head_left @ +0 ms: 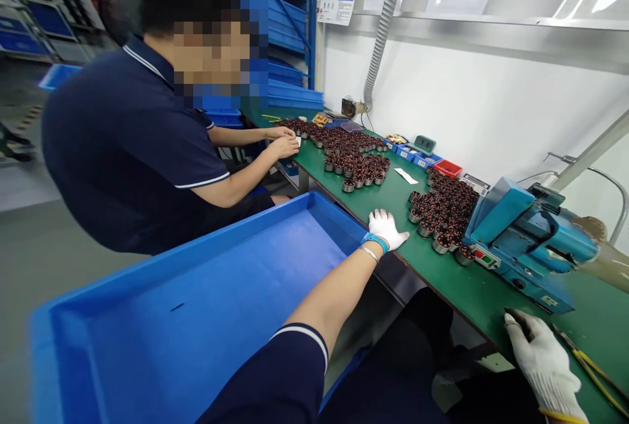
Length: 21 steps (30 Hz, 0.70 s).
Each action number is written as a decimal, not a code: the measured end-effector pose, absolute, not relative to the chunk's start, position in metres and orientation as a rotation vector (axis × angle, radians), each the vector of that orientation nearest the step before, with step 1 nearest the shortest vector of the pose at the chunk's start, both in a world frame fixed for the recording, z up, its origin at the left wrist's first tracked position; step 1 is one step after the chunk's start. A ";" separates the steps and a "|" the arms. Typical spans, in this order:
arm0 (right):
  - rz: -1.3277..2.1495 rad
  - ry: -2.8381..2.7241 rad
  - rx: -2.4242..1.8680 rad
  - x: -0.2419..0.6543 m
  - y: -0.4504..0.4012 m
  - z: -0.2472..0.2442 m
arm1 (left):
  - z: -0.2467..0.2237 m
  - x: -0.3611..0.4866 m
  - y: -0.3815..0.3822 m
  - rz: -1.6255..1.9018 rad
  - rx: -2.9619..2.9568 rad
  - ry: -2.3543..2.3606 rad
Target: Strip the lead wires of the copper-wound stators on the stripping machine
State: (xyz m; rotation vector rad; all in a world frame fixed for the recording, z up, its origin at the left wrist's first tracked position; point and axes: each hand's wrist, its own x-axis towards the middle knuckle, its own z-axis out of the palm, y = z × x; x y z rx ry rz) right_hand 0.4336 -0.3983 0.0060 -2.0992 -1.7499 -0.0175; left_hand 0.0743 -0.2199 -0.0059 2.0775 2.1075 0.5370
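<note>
Gloved in white, my left hand [386, 230] rests on the near edge of the green table [393, 201], fingers spread, with nothing held, beside the corner of a large blue tray [196, 280]. My right hand [538, 348], also in a white glove, lies at the table's edge at the lower right; its fingers curl around a small dark object that I cannot make out. Yellow-handled pliers [587, 362] lie just right of it. Between the hands, farther back, stand several round metal parts with copper windings [445, 211].
A blue machine [531, 240] stands on the table at the right. Another person [142, 129] sits at the left, hands at the table edge. More wound parts [348, 152], a red bin [447, 168] and small blue bins [413, 154] stand farther back. A grey hose [384, 24] hangs by the wall.
</note>
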 end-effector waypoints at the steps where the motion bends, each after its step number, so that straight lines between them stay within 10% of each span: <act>1: -0.019 -1.751 -2.098 0.433 -0.398 0.006 | -0.006 0.074 -0.220 0.531 2.080 2.109; 21: 0.191 -1.914 -2.044 0.433 -0.368 0.014 | 0.000 0.071 -0.163 0.451 2.195 2.042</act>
